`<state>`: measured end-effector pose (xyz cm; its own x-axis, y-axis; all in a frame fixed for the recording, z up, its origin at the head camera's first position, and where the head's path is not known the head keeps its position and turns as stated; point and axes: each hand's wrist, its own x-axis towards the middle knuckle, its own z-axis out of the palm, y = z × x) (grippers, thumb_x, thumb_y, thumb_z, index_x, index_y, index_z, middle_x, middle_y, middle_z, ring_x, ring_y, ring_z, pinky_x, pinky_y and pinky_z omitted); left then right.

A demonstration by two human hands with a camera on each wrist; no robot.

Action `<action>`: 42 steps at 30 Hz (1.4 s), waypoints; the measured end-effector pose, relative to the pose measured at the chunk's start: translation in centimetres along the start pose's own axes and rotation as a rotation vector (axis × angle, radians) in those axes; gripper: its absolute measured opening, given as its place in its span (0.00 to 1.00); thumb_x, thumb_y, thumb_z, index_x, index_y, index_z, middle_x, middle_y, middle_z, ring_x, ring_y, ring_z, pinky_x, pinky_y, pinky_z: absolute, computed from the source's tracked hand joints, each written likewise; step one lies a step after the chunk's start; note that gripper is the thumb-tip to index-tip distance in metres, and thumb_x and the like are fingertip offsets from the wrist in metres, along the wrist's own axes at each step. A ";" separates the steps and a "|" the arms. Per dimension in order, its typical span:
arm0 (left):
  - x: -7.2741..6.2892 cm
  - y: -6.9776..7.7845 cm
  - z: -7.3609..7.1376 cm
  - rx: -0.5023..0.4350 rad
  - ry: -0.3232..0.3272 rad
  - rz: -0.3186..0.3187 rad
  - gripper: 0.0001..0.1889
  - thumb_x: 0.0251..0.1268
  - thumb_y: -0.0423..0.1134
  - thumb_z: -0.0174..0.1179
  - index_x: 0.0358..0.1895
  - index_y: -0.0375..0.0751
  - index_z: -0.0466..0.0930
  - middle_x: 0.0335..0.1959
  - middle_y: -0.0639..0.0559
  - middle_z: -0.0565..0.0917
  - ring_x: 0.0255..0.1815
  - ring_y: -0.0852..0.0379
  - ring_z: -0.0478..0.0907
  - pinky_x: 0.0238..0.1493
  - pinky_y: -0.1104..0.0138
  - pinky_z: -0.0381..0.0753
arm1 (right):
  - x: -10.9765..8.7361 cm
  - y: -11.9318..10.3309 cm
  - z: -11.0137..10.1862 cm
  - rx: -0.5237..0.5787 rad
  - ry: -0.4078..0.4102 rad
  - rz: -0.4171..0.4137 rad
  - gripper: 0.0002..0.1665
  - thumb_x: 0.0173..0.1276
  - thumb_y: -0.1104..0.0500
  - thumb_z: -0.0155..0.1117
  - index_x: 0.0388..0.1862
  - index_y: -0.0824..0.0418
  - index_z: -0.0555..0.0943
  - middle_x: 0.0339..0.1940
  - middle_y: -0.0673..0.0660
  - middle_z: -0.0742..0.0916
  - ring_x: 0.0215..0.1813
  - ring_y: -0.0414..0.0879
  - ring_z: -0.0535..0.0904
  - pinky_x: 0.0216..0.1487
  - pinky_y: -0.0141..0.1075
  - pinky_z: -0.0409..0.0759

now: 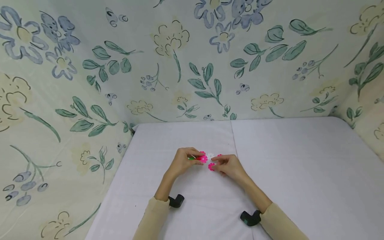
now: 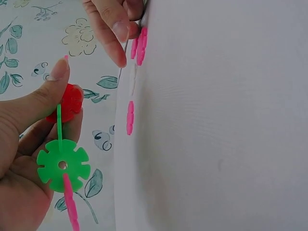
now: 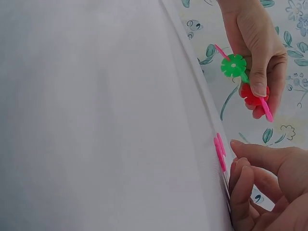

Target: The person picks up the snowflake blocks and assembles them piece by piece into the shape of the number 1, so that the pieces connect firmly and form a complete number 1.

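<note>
My left hand (image 1: 183, 160) pinches a short chain of notched plastic flower discs between thumb and fingers. In the left wrist view the chain shows a red disc (image 2: 72, 102) under the thumb, a green disc (image 2: 63, 166) slotted to it, and a pink disc (image 2: 71, 207) seen edge-on below. My right hand (image 1: 232, 167) reaches over loose discs on the table, its fingers bent and thumb apart from the index finger. Near its fingertips lie a white disc (image 1: 210, 155) and a pink disc (image 1: 211, 166). Another pink disc (image 1: 220, 155) is partly hidden behind this hand.
A white cloth (image 1: 288, 160) covers the table, with a seam running across it. Flower-patterned fabric (image 1: 207, 50) hangs behind and to the left. Black devices (image 1: 177, 201) are worn at both wrists beside the beige sleeves (image 1: 154, 213).
</note>
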<state>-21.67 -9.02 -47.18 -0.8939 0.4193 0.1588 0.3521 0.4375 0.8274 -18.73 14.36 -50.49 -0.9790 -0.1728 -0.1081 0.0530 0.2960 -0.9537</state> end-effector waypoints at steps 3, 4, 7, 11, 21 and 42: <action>0.0 0.0 0.0 0.001 0.000 -0.002 0.15 0.53 0.36 0.79 0.46 0.45 0.93 0.43 0.56 0.92 0.45 0.59 0.83 0.45 0.69 0.85 | 0.2 0.3 0.1 -0.006 0.009 0.023 0.17 0.62 0.65 0.78 0.50 0.67 0.89 0.23 0.53 0.82 0.17 0.39 0.71 0.20 0.28 0.72; -0.1 -0.1 0.0 0.000 -0.001 -0.002 0.15 0.53 0.36 0.79 0.46 0.45 0.93 0.43 0.56 0.92 0.45 0.59 0.83 0.45 0.69 0.85 | 0.3 0.4 0.1 -0.005 0.013 0.032 0.17 0.61 0.65 0.78 0.50 0.66 0.89 0.22 0.52 0.82 0.17 0.40 0.71 0.20 0.28 0.72; -0.1 -0.1 0.1 0.002 -0.002 0.000 0.15 0.53 0.35 0.79 0.46 0.44 0.93 0.43 0.55 0.92 0.45 0.58 0.83 0.45 0.69 0.85 | 0.4 0.5 0.3 -0.026 0.016 0.046 0.16 0.61 0.65 0.78 0.49 0.65 0.89 0.21 0.51 0.81 0.16 0.40 0.71 0.20 0.28 0.72; 0.0 -0.1 0.1 0.008 0.000 0.004 0.14 0.53 0.34 0.79 0.45 0.43 0.93 0.43 0.54 0.92 0.44 0.58 0.83 0.46 0.68 0.85 | 0.4 0.2 0.4 -0.105 0.029 0.025 0.15 0.59 0.64 0.80 0.47 0.64 0.90 0.20 0.52 0.81 0.15 0.41 0.72 0.20 0.28 0.71; 0.1 -0.3 0.1 0.004 -0.007 0.002 0.15 0.53 0.34 0.79 0.46 0.43 0.93 0.44 0.53 0.92 0.45 0.58 0.83 0.46 0.68 0.85 | -0.1 -0.7 0.7 -0.284 0.046 -0.028 0.13 0.55 0.62 0.83 0.38 0.59 0.86 0.28 0.52 0.85 0.29 0.43 0.77 0.30 0.31 0.74; 0.1 0.3 0.3 -0.030 -0.044 0.019 0.15 0.55 0.34 0.77 0.48 0.41 0.92 0.43 0.51 0.91 0.44 0.56 0.84 0.47 0.69 0.86 | -1.1 -1.2 -1.0 0.100 0.047 -0.262 0.12 0.66 0.67 0.73 0.48 0.67 0.88 0.44 0.67 0.92 0.41 0.54 0.92 0.45 0.36 0.90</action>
<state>-21.54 -8.64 -47.10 -0.8738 0.4623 0.1511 0.3600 0.4057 0.8401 -17.95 15.11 -49.00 -0.9697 -0.1873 0.1570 -0.1866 0.1527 -0.9705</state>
